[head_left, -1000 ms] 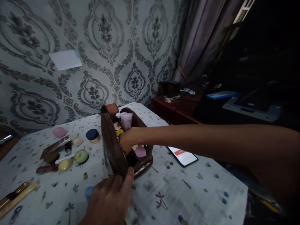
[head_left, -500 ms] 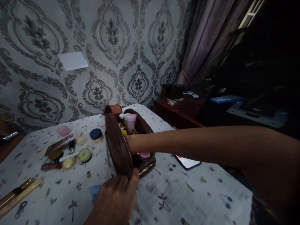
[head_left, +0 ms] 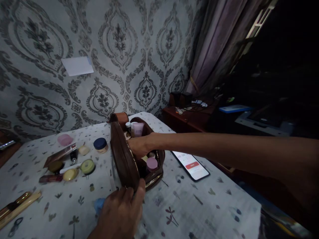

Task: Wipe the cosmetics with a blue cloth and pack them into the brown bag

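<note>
A brown zip cosmetic bag stands open on the patterned cloth. My left hand pinches its near end, thumb along the zip edge and fingers curled against the side. Deep inside the bag is my right hand; its fingers are hidden, so whatever they touch or hold cannot be seen. Beyond that hand, a pale pink tube and a small white-capped bottle stick up in the bag. A pink-lidded jar lies in the bag's near part, uncovered by the wrist.
Left of the bag are a blue-lidded jar, a green-topped round pot, a pink sponge and several other cosmetics. Two brushes lie at the far left. A lit phone rests to the right, beneath my forearm.
My right hand has shifted slightly toward the far end within the bag and risen, showing more of the pink-lidded jar and the phone. My left hand keeps its hold on the bag.
</note>
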{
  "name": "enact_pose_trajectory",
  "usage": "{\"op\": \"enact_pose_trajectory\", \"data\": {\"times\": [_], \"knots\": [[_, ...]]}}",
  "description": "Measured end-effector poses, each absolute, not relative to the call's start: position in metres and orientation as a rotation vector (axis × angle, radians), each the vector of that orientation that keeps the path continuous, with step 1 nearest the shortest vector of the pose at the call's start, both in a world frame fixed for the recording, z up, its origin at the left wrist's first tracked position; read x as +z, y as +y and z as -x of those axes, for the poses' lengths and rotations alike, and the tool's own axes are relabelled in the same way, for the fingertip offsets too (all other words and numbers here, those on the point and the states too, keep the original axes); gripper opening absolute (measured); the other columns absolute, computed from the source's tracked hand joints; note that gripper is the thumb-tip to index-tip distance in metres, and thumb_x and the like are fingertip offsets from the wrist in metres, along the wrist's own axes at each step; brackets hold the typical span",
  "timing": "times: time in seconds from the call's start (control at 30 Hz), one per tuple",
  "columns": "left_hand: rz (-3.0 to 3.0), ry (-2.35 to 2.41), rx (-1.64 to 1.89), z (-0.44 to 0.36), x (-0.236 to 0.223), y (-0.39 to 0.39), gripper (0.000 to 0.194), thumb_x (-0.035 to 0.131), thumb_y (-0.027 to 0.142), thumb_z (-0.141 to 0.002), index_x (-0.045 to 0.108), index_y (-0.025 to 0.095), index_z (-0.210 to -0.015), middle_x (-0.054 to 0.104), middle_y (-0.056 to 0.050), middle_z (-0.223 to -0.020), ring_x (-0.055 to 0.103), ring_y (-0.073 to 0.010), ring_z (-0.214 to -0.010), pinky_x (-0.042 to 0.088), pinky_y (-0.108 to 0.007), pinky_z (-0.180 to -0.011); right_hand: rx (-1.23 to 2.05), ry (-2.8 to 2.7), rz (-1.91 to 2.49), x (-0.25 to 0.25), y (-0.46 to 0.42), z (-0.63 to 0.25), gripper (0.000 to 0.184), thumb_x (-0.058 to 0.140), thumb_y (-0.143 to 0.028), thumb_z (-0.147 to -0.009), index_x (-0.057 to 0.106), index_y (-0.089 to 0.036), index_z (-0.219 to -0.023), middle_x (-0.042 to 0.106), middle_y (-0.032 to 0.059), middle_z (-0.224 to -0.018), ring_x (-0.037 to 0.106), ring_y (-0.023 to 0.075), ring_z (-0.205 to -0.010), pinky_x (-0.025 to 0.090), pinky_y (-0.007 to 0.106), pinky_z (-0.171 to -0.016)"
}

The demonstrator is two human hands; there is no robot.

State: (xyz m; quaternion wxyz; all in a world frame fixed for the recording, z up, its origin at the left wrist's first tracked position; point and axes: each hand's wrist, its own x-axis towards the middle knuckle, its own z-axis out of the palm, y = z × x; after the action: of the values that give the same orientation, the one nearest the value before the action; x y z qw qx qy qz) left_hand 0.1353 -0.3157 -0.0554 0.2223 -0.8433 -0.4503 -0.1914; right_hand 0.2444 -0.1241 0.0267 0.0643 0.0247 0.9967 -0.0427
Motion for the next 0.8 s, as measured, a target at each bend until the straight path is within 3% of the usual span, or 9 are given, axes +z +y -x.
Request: {"op": "enact_pose_trajectory", "data": {"times": [0.13,0.33,0.53,0.8], "knots": [[2.355,-1.237,-0.454,-0.133,-0.056,-0.316,0.051,0.049,0.007,-0.078,0.049,0.015,-0.128,0.063,0.002,-0.066,0.062,-0.0161,-0.053,0.046,-0.027,-0.048,-0.391,2.886,-0.264,0.071,-0.130,-0.272,0.020,0.074,-0.012,-0.077,0.073,-0.009,-0.097,0.072,0.0035,-0.083,0.060,0.0129,-0.073,0.042,0.022,-0.068],[2.324,-1.212,-0.487,-0.134,-0.053,-0.317,0.051,0.052,0.007,-0.077,0.051,0.015,-0.127,0.062,0.003,-0.065,0.062,-0.0156,-0.052,0.046,-0.027,-0.047,-0.341,2.908,-0.551,0.108,-0.135,-0.310,0.033,0.072,-0.012,-0.081,0.071,-0.014,-0.114,0.071,0.0016,-0.084,0.060,0.0112,-0.071,0.038,0.021,-0.064],[2.278,-1.254,-0.468,-0.138,-0.059,-0.319,0.049,0.052,0.006,-0.078,0.052,0.015,-0.126,0.062,0.002,-0.066,0.061,-0.0152,-0.053,0.045,-0.027,-0.049,0.055,2.812,-0.434,0.099,-0.150,-0.296,0.025,0.069,-0.013,-0.082,0.073,-0.014,-0.107,0.074,0.0078,-0.092,0.063,0.0182,-0.084,0.037,0.026,-0.067],[2.273,-1.309,-0.482,-0.139,-0.071,-0.318,0.052,0.054,0.009,-0.077,0.052,0.016,-0.129,0.061,0.001,-0.066,0.061,-0.0166,-0.055,0.045,-0.027,-0.050,0.299,2.769,-0.456,0.063,-0.139,-0.272,0.019,0.056,-0.005,-0.085,0.071,-0.010,-0.097,0.074,0.0139,-0.091,0.067,0.0209,-0.084,0.045,0.029,-0.068]]}}
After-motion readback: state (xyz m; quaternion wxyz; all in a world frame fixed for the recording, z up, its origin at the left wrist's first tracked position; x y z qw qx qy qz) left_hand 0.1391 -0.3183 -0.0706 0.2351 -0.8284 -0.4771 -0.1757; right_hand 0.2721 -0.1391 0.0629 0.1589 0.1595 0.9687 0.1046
